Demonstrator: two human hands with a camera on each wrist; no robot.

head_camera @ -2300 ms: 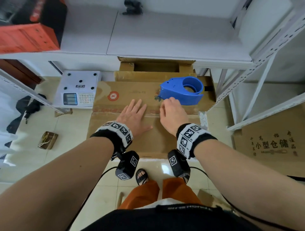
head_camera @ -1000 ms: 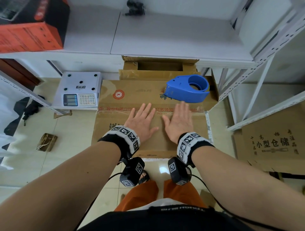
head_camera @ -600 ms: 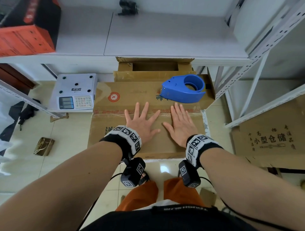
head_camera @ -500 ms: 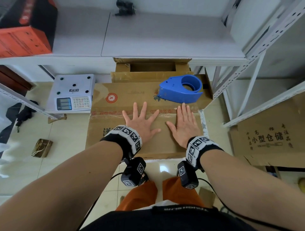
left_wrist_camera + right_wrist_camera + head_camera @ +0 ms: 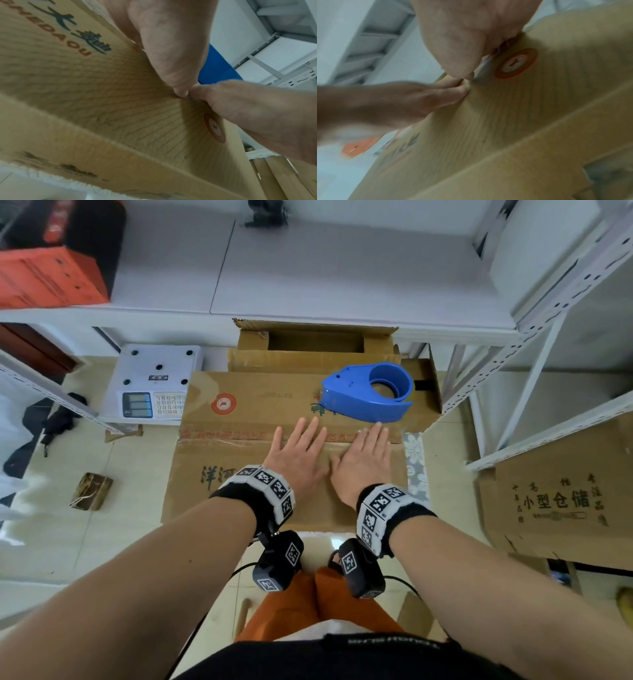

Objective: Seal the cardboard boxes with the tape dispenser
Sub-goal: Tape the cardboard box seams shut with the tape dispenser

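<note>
Beneath both flat, spread hands (image 5: pixel 298 460) (image 5: pixel 364 463), the box (image 5: pixel 239 460) seam lies partly hidden.

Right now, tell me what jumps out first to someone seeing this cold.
The blue dispenser stands out, sitting on the far right part of the box top, with no hand on it. Next come the left hand and right hand, pressed flat side by side over the box's taped middle seam. Up on the shelf at far left sits an orange carton.
</note>
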